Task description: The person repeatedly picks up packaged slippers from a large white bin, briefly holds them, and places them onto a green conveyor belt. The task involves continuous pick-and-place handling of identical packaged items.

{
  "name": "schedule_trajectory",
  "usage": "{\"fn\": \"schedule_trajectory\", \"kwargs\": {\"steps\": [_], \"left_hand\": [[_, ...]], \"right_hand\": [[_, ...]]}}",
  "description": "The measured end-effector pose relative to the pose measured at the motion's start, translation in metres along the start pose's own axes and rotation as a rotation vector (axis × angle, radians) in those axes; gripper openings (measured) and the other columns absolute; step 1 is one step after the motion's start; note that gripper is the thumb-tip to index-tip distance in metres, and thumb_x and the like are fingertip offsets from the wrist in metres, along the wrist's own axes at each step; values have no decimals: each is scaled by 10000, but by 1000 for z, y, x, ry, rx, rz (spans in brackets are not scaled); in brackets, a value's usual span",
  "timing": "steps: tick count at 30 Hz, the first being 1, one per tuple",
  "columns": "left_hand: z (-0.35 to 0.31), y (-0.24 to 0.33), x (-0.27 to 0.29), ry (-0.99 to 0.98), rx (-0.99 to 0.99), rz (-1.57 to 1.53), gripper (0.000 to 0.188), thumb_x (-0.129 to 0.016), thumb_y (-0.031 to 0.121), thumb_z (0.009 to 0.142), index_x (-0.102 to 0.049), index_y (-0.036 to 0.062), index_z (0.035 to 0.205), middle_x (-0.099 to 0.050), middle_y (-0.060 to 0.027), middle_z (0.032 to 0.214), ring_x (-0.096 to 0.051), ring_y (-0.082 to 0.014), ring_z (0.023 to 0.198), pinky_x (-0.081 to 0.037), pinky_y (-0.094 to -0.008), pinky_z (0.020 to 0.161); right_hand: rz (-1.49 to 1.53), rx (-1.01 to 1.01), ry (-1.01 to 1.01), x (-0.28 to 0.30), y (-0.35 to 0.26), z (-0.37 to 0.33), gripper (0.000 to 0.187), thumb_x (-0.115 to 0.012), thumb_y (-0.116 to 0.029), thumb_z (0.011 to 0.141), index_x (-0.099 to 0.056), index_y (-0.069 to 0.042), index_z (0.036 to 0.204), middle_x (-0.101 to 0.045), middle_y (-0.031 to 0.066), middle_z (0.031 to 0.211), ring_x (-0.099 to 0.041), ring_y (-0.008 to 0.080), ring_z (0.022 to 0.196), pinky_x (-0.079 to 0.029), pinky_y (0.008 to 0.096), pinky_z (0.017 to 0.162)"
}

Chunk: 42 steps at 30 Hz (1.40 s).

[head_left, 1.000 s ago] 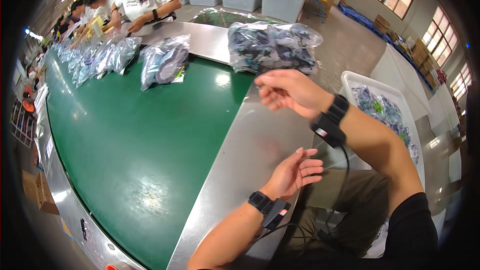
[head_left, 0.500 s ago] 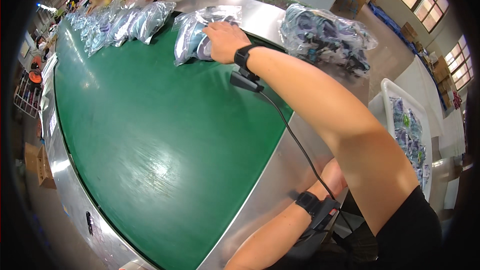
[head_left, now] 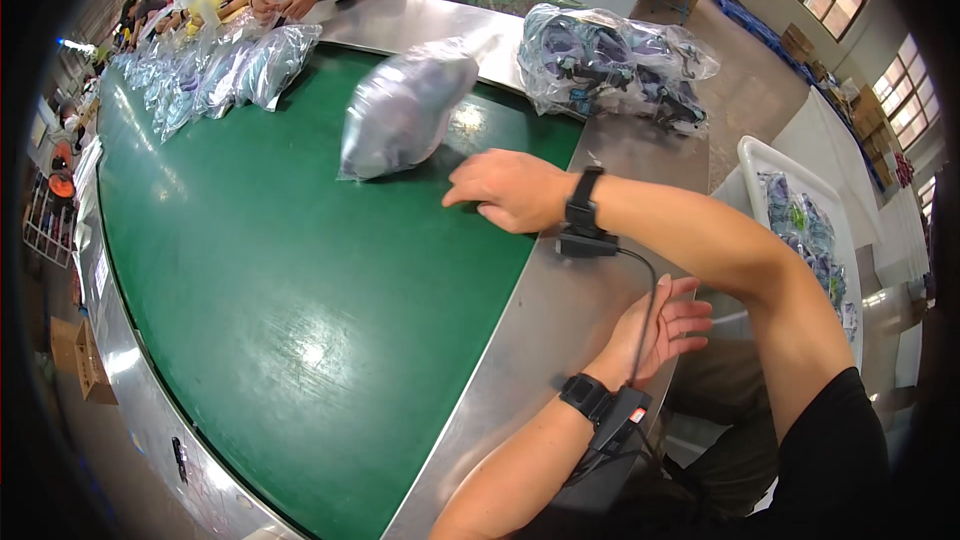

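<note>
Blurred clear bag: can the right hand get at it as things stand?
Likely yes: the right hand is close to the blurred clear bag, with nothing visible blocking the gap. Whether the bag rests on the green belt is unclear.

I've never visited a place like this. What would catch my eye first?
Probably the broad green conveyor belt filling the middle of the view. Toward its far edge is a blurred clear plastic bag, with the person's right hand to its lower right, apparently not touching it. Farther left, more clear bags crowd together on the belt.
</note>
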<state>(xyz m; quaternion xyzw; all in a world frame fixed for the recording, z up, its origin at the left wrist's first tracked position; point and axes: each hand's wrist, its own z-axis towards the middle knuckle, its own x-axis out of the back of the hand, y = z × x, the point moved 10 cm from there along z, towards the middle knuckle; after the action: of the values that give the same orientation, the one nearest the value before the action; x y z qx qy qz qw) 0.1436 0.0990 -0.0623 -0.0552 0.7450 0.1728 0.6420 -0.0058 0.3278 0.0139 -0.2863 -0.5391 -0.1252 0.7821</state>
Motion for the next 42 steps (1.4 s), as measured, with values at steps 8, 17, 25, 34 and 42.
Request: {"fn": "schedule_trajectory", "kwargs": {"steps": [8, 17, 25, 34, 42], "left_hand": [[0, 3, -1, -51, -1, -37, 491, -329, 443, 1116, -512, 70, 1376, -699, -157, 1158, -684, -268, 1093, -563, -432, 964], [-2, 6, -1, -45, -26, -41, 442, -329, 376, 1115, -551, 54, 1320, -707, -155, 1178, -698, -255, 1070, -584, -402, 919], [-11, 30, -8, -45, -163, -34, 450, -431, 444, 1066, -551, 82, 1305, -671, -165, 1261, -672, -301, 1122, -567, -471, 951], [-33, 76, -9, 75, -656, 37, 1044, -550, 885, 761, -422, 111, 1450, -516, -77, 1457, -480, -257, 1369, -418, -489, 1141], [-33, 62, -17, 48, -504, 110, 849, -547, 683, 944, -434, 43, 1490, -565, -151, 1421, -554, -304, 1299, -453, -470, 1112]], "right_hand": [[377, -876, -17, 54, 41, -111, 247, -657, -247, 882, -716, -7, 885, -710, 118, 744, -696, 264, 658, -547, 359, 652], [-530, -203, 61, 39, -22, -44, 789, -865, -273, 689, -508, -8, 1341, -579, 110, 1144, -593, 272, 1071, -444, 384, 877], [-512, -240, 321, 83, -23, -25, 693, -753, -231, 676, -557, -14, 1305, -602, 111, 1020, -627, 280, 978, -452, 404, 825], [-538, -176, 378, 162, -125, -127, 657, -791, -252, 644, -610, -37, 1237, -577, 67, 929, -616, 236, 894, -431, 384, 746], [-309, -231, 331, 122, -196, -225, 592, -809, -340, 752, -649, -75, 1257, -588, 76, 1032, -590, 258, 962, -458, 393, 794]]}}
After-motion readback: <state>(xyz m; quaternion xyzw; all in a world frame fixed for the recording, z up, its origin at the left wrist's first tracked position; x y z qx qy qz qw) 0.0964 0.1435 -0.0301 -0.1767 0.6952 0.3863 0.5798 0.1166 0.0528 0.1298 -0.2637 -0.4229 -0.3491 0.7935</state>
